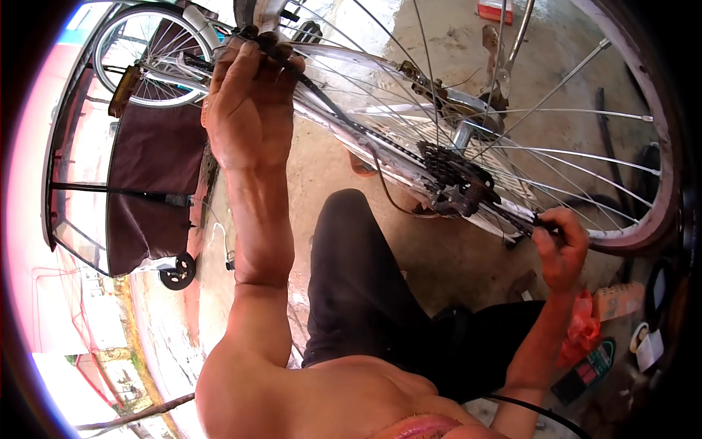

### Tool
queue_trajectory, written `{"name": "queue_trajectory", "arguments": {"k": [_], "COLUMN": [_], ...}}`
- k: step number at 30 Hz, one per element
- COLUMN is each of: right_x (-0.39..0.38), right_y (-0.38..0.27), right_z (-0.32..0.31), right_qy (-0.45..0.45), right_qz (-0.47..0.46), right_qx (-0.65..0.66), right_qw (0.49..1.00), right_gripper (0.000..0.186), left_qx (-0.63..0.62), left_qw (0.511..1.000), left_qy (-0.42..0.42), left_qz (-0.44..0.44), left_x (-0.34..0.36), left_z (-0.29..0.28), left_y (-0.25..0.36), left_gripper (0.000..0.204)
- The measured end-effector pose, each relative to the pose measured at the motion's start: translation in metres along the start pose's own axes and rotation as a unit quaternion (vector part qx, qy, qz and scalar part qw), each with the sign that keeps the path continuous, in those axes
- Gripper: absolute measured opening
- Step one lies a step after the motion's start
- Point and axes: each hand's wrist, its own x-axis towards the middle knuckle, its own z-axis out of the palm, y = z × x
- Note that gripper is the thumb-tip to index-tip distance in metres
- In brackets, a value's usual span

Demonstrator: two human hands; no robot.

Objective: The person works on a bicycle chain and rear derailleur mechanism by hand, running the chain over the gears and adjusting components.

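Observation:
My left hand point(248, 102) reaches up to the bicycle frame point(325, 106), fingers curled round a dark part near its front end that I cannot make out. A long black strand runs from there toward the black rear sprockets point(446, 164) and derailleur point(461, 197). My right hand point(559, 245), lower right of them, pinches a thin black part point(523, 219) beside the rear wheel point(643, 190). The silver hub point(464, 135) and spokes fill the upper right. My bent dark-trousered leg is below the frame.
At left stand another bicycle wheel point(110, 44) and a framed cart with maroon panels point(150, 154). A red box point(495, 9) lies on the concrete floor point(468, 51). At lower right are an orange plastic bag point(580, 329), a brick point(616, 301) and a dark green object point(585, 373).

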Motion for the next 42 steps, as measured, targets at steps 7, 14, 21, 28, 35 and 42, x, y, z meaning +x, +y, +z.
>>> {"name": "queue_trajectory", "arguments": {"k": [7,14,21,28,35,42], "right_x": [-0.003,0.007,0.009,0.011,0.013,0.013], "right_y": [0.005,0.008,0.015,0.015,0.014,0.014], "right_z": [-0.011,-0.015,-0.015,-0.017,-0.016,-0.014], "right_qy": [0.002,-0.042,-0.097,-0.102,-0.112,-0.117], "right_qz": [0.045,0.012,0.019,0.016,0.026,0.031], "right_qx": [0.016,-0.023,-0.043,-0.031,-0.030,-0.043], "right_qw": [0.999,0.999,0.994,0.994,0.993,0.992], "right_gripper": [0.015,0.015,0.016,0.015,0.016,0.016], "left_qx": [0.018,0.348,0.190,0.210,0.420,0.271], "left_qw": [0.994,0.932,0.975,0.961,0.865,0.928], "left_qy": [-0.101,-0.055,-0.116,-0.164,-0.269,-0.202], "left_qz": [0.037,0.083,0.008,-0.072,0.049,0.159], "left_x": [-0.032,-0.056,-0.055,-0.073,-0.076,-0.061], "left_z": [0.016,0.027,0.033,0.015,0.012,0.042], "left_y": [-0.025,-0.039,-0.044,-0.070,-0.085,-0.073], "left_gripper": [0.029,0.068,0.082,0.064,0.078,0.085]}}
